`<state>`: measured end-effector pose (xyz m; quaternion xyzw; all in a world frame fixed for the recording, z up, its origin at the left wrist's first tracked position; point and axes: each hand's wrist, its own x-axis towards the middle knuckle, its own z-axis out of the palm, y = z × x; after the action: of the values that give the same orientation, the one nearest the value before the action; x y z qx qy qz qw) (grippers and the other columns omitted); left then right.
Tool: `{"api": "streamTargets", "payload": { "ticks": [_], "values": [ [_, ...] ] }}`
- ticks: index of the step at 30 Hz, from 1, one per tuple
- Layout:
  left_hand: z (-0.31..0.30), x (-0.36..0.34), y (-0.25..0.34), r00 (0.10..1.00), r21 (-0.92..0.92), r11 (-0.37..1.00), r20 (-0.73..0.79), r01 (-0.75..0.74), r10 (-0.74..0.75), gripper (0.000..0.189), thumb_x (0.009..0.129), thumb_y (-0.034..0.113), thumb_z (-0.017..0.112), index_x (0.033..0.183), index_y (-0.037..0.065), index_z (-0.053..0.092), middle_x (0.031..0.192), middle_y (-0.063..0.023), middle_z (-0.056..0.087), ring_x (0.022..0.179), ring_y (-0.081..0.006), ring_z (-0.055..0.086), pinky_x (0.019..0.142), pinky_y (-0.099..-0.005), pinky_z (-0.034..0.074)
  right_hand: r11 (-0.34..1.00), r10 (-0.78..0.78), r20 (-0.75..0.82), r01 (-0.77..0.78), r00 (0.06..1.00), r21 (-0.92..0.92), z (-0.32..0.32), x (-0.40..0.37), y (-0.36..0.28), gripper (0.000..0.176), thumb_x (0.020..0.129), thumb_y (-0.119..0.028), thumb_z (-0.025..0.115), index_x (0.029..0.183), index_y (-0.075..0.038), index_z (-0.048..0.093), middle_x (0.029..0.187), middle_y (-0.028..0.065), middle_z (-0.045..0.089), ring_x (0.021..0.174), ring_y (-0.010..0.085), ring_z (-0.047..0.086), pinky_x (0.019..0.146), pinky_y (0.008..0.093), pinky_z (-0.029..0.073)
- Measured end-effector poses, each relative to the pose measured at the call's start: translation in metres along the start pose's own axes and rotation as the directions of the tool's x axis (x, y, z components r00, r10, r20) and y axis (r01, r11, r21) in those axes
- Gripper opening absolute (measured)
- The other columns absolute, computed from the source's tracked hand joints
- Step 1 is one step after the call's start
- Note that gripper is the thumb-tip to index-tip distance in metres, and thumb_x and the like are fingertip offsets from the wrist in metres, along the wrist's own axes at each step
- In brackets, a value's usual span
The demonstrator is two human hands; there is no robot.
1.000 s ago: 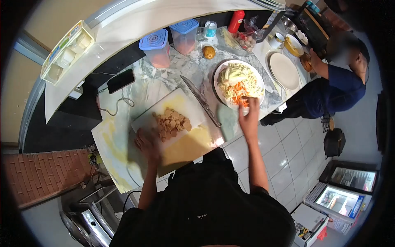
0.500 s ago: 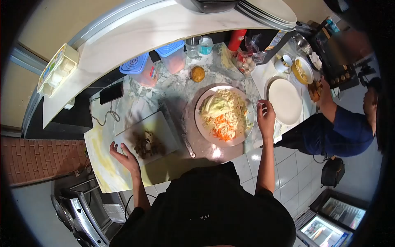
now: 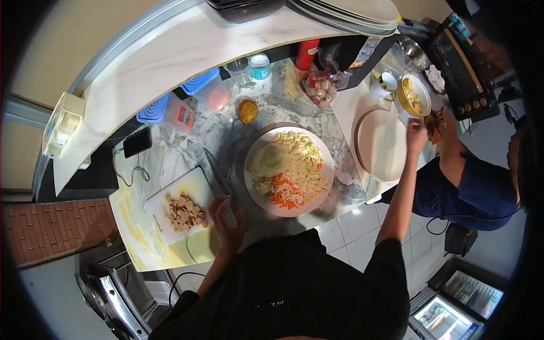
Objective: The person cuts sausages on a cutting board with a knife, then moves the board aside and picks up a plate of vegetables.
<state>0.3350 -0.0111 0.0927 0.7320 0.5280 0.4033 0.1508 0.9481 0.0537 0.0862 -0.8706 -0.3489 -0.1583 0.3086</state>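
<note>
My left hand [image 3: 228, 225], fingers curved and apart, is at the handle end of a knife [image 3: 216, 169] lying on the counter. Left of it is a white cutting board [image 3: 158, 205] with a pile of light brown chopped pieces [image 3: 184, 212]. My right hand [image 3: 417, 136] reaches far right, its fingers drawn together by the near rim of a yellow-and-white bowl [image 3: 426, 93] of pale food. What its fingertips hold, if anything, is hidden. Between the hands stands a large round plate [image 3: 255, 195] with shredded cabbage [image 3: 297, 147] and shredded carrot [image 3: 287, 191].
A potato-like item [image 3: 247, 111], lidded plastic containers [image 3: 212, 93], a jar [image 3: 259, 67] and a red bottle [image 3: 307, 55] stand behind the plate. Empty-topped plates [image 3: 382, 144] lie at right. Another person [image 3: 453, 184] works beyond my right arm. A phone [image 3: 137, 143] lies at left.
My right hand has moved right, from beside the vegetable plate to the bowl. My left hand has come from the board's left side to the knife handle. The whole view has shifted.
</note>
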Motion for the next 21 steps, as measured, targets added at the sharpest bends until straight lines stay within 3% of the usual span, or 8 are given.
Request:
{"api": "streamTargets", "payload": {
  "ticks": [1, 3, 4, 7, 14, 21],
  "values": [
    [0.002, 0.0, 0.002, 1.0, -0.028, 1.0, 0.014, -0.008, 0.008, 0.052, 0.08, -0.002, 0.068, 0.127, 0.002, 0.047, 0.128, -0.0199, 0.05, 0.122, -0.0375, 0.048, 0.104, -0.0467, 0.038, 0.993, 0.11, -0.081, -0.114, 0.991, -0.044, 0.004, 0.021, 0.01, 0.025, 0.087, -0.03, 0.064, 0.1, -0.01, 0.072, 0.085, 0.0155, 0.073, 0.083, 0.0353, 0.071, 0.075, 0.0442, 0.056],
    [0.003, 0.006, 0.0, 0.999, -0.023, 0.999, -0.026, 0.035, -0.036, 0.052, 0.08, -0.003, 0.068, 0.127, 0.002, 0.047, 0.127, -0.0202, 0.05, 0.122, -0.0377, 0.048, 0.104, -0.0467, 0.038, 0.959, 0.235, 0.019, -0.228, 0.972, -0.17, 0.017, 0.058, 0.037, 0.039, 0.083, -0.042, 0.068, 0.108, -0.013, 0.071, 0.102, 0.0166, 0.072, 0.101, 0.0374, 0.068, 0.088, 0.046, 0.053],
    [0.001, 0.01, -0.003, 0.995, -0.022, 0.997, -0.066, 0.072, -0.073, 0.051, 0.079, -0.004, 0.067, 0.126, 0.002, 0.048, 0.127, -0.0206, 0.051, 0.121, -0.0379, 0.049, 0.104, -0.0468, 0.038, 0.958, 0.239, 0.026, -0.231, 0.971, -0.171, 0.026, 0.066, 0.04, 0.039, 0.083, -0.042, 0.068, 0.108, -0.013, 0.071, 0.102, 0.0166, 0.072, 0.101, 0.0374, 0.068, 0.088, 0.046, 0.053],
    [-0.007, 0.017, -0.016, 0.985, 0.016, 0.989, -0.095, 0.145, -0.143, 0.048, 0.08, -0.005, 0.065, 0.126, 0.0, 0.049, 0.126, -0.0216, 0.051, 0.121, -0.0381, 0.049, 0.104, -0.0467, 0.038, 0.859, 0.47, 0.135, -0.417, 0.872, -0.298, 0.028, 0.09, 0.027, 0.048, 0.082, -0.046, 0.067, 0.119, -0.016, 0.068, 0.12, 0.0168, 0.068, 0.111, 0.0364, 0.065, 0.093, 0.0466, 0.052],
    [-0.019, 0.031, -0.034, 0.984, 0.066, 0.984, -0.083, 0.165, -0.16, 0.045, 0.082, -0.004, 0.062, 0.124, -0.001, 0.05, 0.123, -0.0207, 0.052, 0.119, -0.0366, 0.049, 0.1, -0.0432, 0.038, 0.833, 0.463, 0.143, -0.375, 0.875, -0.407, 0.062, 0.113, 0.048, 0.056, 0.08, -0.05, 0.067, 0.123, -0.013, 0.065, 0.122, 0.0214, 0.066, 0.116, 0.0373, 0.062, 0.096, 0.0465, 0.051],
    [-0.016, 0.037, -0.04, 0.954, 0.045, 0.956, -0.091, 0.292, -0.287, 0.044, 0.08, -0.005, 0.062, 0.122, 0.0, 0.051, 0.122, -0.0207, 0.052, 0.118, -0.0362, 0.05, 0.104, -0.0428, 0.036, 0.806, 0.415, 0.191, -0.262, 0.89, -0.531, 0.059, 0.131, 0.045, 0.052, 0.078, -0.047, 0.068, 0.115, -0.01, 0.068, 0.119, 0.0212, 0.067, 0.111, 0.0376, 0.065, 0.092, 0.0477, 0.052]
  ]
}}
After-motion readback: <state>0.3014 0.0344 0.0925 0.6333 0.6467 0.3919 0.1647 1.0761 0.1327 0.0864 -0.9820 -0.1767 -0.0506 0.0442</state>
